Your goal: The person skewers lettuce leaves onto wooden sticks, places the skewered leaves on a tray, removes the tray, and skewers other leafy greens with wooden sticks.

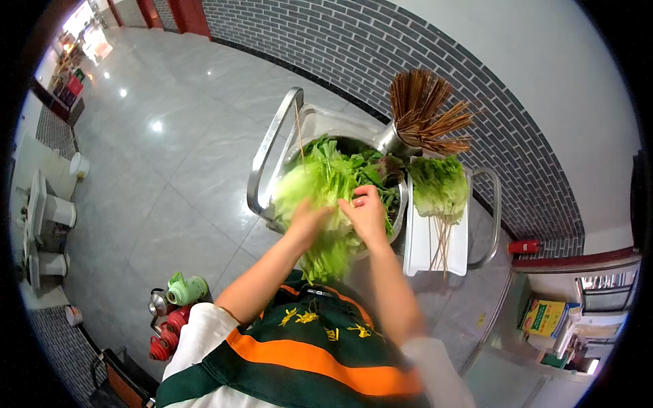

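Over a metal basin [403, 212] full of leafy greens, both hands are at pale green lettuce [320, 173]. My left hand [311, 221] is smeared by motion against the leaves, its fingers hidden. My right hand [365, 209] has its fingers bent together at the lettuce; what they pinch is too small to make out. More leaves hang blurred below my hands. A thin stick [299, 136] stands up at the basin's left side. Right of the basin, a white tray [419, 248] holds lettuce on skewers [442, 245].
Behind the basin, a metal container [392, 139] holds many brown sticks [428, 112]. The cart's metal handles [266, 153] rise at both sides. Thermoses [187, 289] and a kettle stand on the floor at lower left. A brick-patterned wall [326, 41] runs behind the cart.
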The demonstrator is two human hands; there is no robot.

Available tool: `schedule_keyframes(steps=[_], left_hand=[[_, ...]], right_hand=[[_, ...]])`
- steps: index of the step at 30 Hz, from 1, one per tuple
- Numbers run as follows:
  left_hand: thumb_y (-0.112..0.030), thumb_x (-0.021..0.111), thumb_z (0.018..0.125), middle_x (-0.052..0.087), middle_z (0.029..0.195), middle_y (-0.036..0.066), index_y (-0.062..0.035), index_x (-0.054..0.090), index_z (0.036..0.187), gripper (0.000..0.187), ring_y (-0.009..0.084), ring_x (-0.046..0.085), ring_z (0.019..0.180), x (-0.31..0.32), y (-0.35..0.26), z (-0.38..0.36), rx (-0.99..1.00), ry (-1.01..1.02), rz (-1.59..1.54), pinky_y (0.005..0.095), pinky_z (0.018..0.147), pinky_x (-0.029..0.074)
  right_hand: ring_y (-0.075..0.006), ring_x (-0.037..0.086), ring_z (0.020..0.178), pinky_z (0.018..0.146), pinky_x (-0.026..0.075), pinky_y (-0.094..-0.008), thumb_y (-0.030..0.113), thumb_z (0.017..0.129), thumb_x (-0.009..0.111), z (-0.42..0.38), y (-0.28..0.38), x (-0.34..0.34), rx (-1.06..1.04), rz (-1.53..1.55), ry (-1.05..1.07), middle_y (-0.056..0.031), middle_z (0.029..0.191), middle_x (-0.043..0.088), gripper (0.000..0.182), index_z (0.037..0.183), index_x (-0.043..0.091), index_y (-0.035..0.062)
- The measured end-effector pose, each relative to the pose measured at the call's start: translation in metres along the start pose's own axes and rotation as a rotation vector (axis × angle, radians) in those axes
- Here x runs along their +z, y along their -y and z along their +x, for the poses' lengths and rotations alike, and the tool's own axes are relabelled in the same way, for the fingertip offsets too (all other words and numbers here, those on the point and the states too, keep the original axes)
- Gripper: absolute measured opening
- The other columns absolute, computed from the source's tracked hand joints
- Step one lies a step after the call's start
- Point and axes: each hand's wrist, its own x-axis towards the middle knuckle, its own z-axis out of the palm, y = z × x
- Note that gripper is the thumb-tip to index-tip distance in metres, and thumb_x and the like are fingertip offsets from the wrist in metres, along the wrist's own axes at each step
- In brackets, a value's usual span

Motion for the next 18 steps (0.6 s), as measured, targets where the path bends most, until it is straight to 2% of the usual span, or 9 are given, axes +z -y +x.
schedule_keyframes(steps=[1,3,4,5,7,8,12,14,18], left_hand=[[-0.007,0.061,0.071,0.056,0.088,0.004,-0.0083,0.045,0.103,0.035,0.0133,0.056,0.066,0.001,-0.002,-0.002,-0.028,-0.043,-0.003,0.0187,0.045,0.039],[-0.008,0.06,0.073,0.056,0.087,0.003,-0.0088,0.045,0.102,0.033,0.0115,0.055,0.064,0.0,-0.007,-0.003,-0.067,-0.031,0.005,0.0174,0.043,0.037],[-0.008,0.059,0.074,0.056,0.086,0.002,-0.0092,0.046,0.102,0.031,0.0097,0.055,0.062,-0.001,-0.008,-0.004,-0.111,-0.014,0.019,0.0162,0.04,0.035],[-0.008,0.059,0.074,0.056,0.086,0.002,-0.0092,0.046,0.102,0.031,0.0097,0.055,0.062,-0.001,-0.008,-0.005,-0.11,-0.016,0.018,0.0162,0.04,0.035],[-0.007,0.053,0.078,0.057,0.085,0.001,-0.01,0.046,0.103,0.027,0.0064,0.053,0.058,0.004,-0.006,-0.005,-0.162,0.026,-0.114,0.0159,0.036,0.031],[-0.008,0.049,0.08,0.056,0.082,0.0,-0.0116,0.046,0.105,0.025,0.0058,0.05,0.055,0.009,-0.006,-0.004,-0.165,0.03,-0.159,0.0164,0.035,0.029],[-0.011,0.05,0.08,0.056,0.082,0.001,-0.0126,0.046,0.105,0.025,0.0071,0.05,0.055,0.012,-0.03,-0.023,-0.211,0.058,-0.163,0.0159,0.037,0.029],[-0.017,0.053,0.079,0.055,0.081,0.0,-0.0136,0.046,0.105,0.026,0.0075,0.05,0.056,0.015,-0.039,-0.03,-0.28,0.001,-0.192,0.0163,0.038,0.029],[-0.019,0.059,0.076,0.054,0.081,0.0,-0.0136,0.045,0.103,0.031,0.0067,0.05,0.058,0.008,-0.034,-0.028,-0.305,-0.027,-0.122,0.0169,0.04,0.029]], right_hand=[[-0.0148,0.055,0.066,0.058,0.044,-0.0267,0.018,0.066,0.069,0.003,-0.009,-0.002,0.044,0.203,0.041,-0.0067,0.072,0.056,0.041,0.097,0.048,0.0007],[-0.0133,0.055,0.07,0.06,0.044,-0.025,0.011,0.07,0.066,0.001,-0.015,-0.015,0.151,0.634,0.133,-0.0048,0.079,0.057,0.038,0.101,0.047,0.0009],[-0.0126,0.055,0.074,0.061,0.044,-0.0243,0.009,0.073,0.064,-0.007,0.004,-0.027,0.236,0.85,0.277,-0.0038,0.085,0.057,0.034,0.102,0.048,0.0015],[-0.0126,0.055,0.074,0.061,0.044,-0.0243,0.009,0.073,0.064,-0.009,0.004,-0.025,0.234,0.849,0.279,-0.0038,0.085,0.057,0.034,0.102,0.048,0.0015],[-0.0114,0.056,0.074,0.061,0.044,-0.0241,0.009,0.073,0.063,-0.013,0.003,-0.019,0.36,0.918,0.456,-0.004,0.088,0.058,0.032,0.102,0.05,0.0027],[-0.0097,0.055,0.072,0.06,0.044,-0.0229,0.011,0.072,0.066,-0.01,-0.007,-0.011,0.354,0.855,0.47,-0.004,0.089,0.058,0.034,0.101,0.051,0.0025],[-0.0098,0.054,0.07,0.059,0.043,-0.0227,0.014,0.068,0.07,-0.004,-0.017,-0.008,0.333,0.624,0.388,-0.0046,0.088,0.058,0.039,0.1,0.051,-0.0002],[-0.0114,0.054,0.068,0.058,0.042,-0.023,0.019,0.064,0.073,0.001,-0.028,-0.005,0.158,0.485,0.304,-0.0059,0.086,0.058,0.051,0.103,0.048,-0.0024],[-0.0133,0.054,0.075,0.059,0.043,-0.0235,0.021,0.062,0.075,0.003,-0.032,0.0,0.225,0.386,0.321,-0.0097,0.095,0.056,0.063,0.11,0.043,-0.0028]])
